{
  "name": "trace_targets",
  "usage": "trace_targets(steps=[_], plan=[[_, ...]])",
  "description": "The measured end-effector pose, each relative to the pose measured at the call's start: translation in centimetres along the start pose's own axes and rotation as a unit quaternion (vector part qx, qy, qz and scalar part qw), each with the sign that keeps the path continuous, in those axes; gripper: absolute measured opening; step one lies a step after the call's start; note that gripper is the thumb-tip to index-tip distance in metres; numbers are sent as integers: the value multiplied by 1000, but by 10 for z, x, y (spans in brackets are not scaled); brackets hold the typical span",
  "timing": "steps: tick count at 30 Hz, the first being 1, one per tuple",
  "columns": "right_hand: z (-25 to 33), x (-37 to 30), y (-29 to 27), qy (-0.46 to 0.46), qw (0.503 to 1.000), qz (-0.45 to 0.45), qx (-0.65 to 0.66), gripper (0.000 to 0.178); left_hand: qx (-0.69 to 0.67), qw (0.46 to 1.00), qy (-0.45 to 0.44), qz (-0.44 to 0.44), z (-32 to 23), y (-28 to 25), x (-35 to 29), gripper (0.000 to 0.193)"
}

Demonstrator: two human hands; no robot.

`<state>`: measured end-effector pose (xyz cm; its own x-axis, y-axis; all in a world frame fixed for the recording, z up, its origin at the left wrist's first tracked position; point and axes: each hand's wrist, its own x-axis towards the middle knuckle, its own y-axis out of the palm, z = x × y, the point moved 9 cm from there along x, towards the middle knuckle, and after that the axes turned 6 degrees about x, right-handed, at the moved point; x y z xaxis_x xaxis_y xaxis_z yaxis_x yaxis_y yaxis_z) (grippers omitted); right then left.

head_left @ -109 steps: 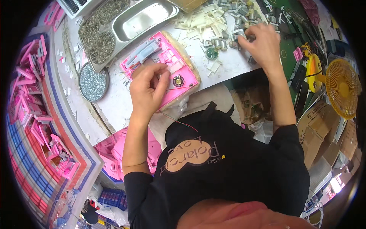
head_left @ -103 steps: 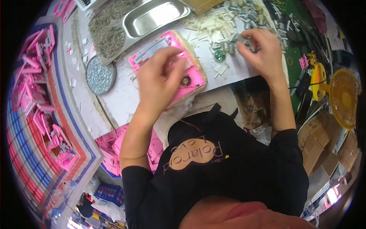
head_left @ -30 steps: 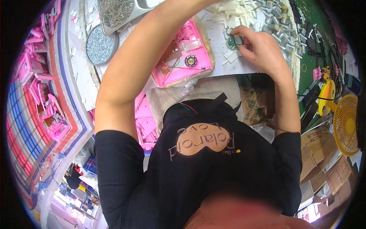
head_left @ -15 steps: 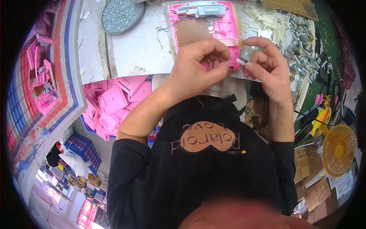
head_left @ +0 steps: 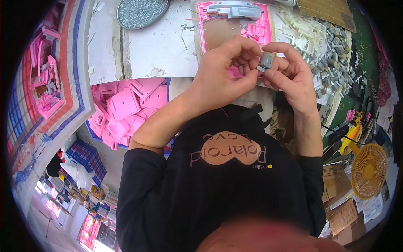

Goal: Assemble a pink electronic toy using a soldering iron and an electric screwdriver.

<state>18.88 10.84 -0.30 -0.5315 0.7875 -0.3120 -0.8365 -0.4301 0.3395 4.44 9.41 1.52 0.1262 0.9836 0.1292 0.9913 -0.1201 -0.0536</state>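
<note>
My right hand (head_left: 292, 77) pinches a small grey boxy part (head_left: 266, 60) with a white tip at its lower end, between thumb and forefinger. My left hand (head_left: 224, 69) is closed, with thumb and forefinger drawn together right beside the white tip. Whatever sits in the left fingertips is too small to make out. Behind both hands a pink plastic housing (head_left: 203, 37) lies on the white table. In it are a brown board (head_left: 219, 32), a long grey module (head_left: 235, 11) along the far edge, and thin coloured wires. My hands cover its near part.
A round dish of small metal screws (head_left: 140, 11) stands at the far left. On the right lie white plastic pieces (head_left: 300, 29) and a heap of grey parts (head_left: 336, 63). Pink panels (head_left: 124, 107) fill a container below the table edge. A yellow fan (head_left: 368, 170) stands lower right.
The gap between my hands has narrowed: the left fingertips now reach the grey part's white tip. The whole view has shifted slightly. The right hand keeps its pinch.
</note>
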Motion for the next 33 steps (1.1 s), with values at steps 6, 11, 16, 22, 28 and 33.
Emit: trace_targets(steps=[6,11,16,22,28,33], plan=[[30,-10,6,-199,947,-68,-245,45,188,976,106,28,-25,-2,-3,33],[33,-4,0,-105,970,-52,-215,37,277,929,245,8,-43,1,-12,30],[67,-18,20,-325,877,4,-353,29,199,956,216,3,-42,-6,-6,29],[64,-23,22,-360,857,30,-368,33,210,959,188,32,-34,-5,-5,24],[63,-28,20,-357,856,28,-373,32,235,950,205,31,-34,-1,-2,26],[62,-29,11,-363,847,5,-387,30,197,966,165,5,-22,-4,2,24]])
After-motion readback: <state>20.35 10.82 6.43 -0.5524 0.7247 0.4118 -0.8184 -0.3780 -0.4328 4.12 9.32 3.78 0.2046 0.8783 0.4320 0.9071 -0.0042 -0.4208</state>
